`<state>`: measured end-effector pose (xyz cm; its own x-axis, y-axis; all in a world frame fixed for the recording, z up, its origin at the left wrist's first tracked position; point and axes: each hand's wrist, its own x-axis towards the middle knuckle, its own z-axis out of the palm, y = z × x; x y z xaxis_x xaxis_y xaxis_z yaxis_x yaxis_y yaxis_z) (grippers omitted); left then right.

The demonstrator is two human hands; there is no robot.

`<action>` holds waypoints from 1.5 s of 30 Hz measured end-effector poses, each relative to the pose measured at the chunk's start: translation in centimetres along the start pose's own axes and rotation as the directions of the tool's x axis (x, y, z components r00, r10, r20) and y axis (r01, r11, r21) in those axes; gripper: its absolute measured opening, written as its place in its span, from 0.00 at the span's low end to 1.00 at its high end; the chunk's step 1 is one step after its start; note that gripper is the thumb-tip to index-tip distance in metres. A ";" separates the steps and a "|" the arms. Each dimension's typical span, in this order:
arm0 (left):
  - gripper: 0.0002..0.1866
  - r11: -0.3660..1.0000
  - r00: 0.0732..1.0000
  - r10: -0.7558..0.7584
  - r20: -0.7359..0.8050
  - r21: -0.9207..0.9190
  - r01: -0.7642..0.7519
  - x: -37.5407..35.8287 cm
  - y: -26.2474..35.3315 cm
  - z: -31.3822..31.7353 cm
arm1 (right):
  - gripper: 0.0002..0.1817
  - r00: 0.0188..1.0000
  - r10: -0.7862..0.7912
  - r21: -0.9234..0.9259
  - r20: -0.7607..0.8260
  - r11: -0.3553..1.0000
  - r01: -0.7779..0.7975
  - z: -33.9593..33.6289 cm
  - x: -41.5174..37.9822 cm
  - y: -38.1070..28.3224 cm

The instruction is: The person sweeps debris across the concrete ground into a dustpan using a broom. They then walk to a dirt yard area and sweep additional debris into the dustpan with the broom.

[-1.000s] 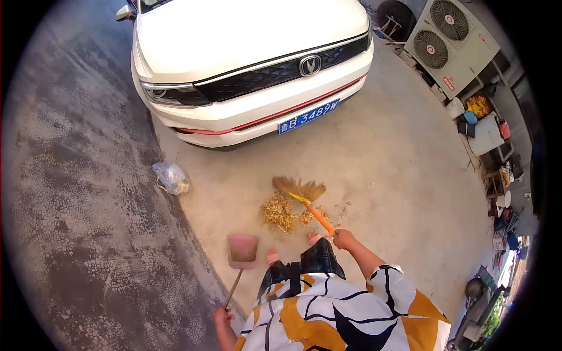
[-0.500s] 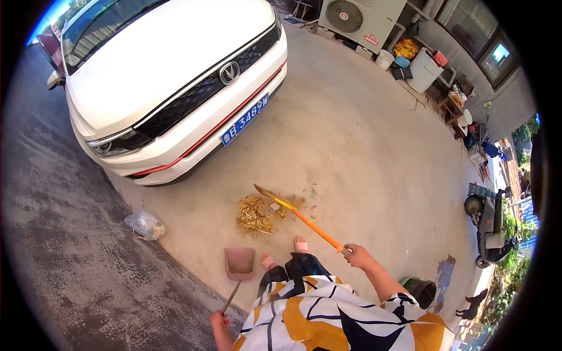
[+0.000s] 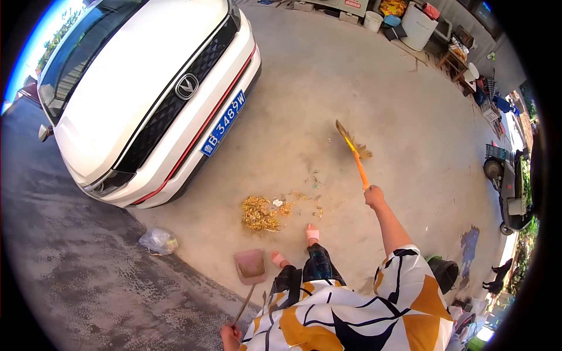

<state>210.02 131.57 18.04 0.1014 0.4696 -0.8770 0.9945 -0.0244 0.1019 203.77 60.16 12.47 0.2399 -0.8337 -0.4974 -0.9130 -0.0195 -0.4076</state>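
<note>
My right hand [image 3: 374, 196] is wrapped round the orange handle of a broom [image 3: 360, 167], held out in front of me to the right. The broom's bristles fan out at its far end, over the concrete. In my left hand [image 3: 231, 334] is the thin handle of a pink dustpan [image 3: 250, 266], which is beside my feet. A pile of yellow-brown debris [image 3: 259, 214] lies in front of the dustpan, with a white scrap [image 3: 277, 203] at its right edge. Small bits [image 3: 317, 180] are scattered between the pile and the broom.
A white car [image 3: 140, 88] stands at the left. A plastic bag [image 3: 159, 241] lies below it. Behind my right arm is a dark bucket [image 3: 443, 274]. A scooter [image 3: 512, 187], a dark animal [image 3: 499, 276] and stored items [image 3: 418, 26] line the right and back.
My right hand has swung the broom away from the pile, forward and to the right. The view has shifted, and my right foot has stepped forward. My left hand keeps hold of the dustpan.
</note>
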 end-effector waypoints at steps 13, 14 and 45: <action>0.08 0.996 0.993 0.061 -0.097 -0.062 -0.067 -6.2 -3.6 5.3 | 0.16 0.838 -0.161 -0.232 0.521 0.918 0.321 5.2 -7.3 -0.2; 0.08 0.995 0.993 0.062 -0.095 -0.067 -0.069 -6.0 -3.8 5.5 | 0.16 0.840 -0.160 -0.233 0.519 0.919 0.318 4.5 -7.8 0.3; 0.06 0.989 0.990 0.139 0.030 0.054 -0.140 0.5 -1.9 -0.8 | 0.05 0.719 0.443 0.437 0.536 0.584 -0.685 5.8 -19.9 10.9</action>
<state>208.13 132.58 17.81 0.2394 0.4348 -0.8681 0.9704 -0.1378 0.1986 190.90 79.72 13.48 -0.0547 -0.3124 -0.9484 -0.5528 0.8004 -0.2318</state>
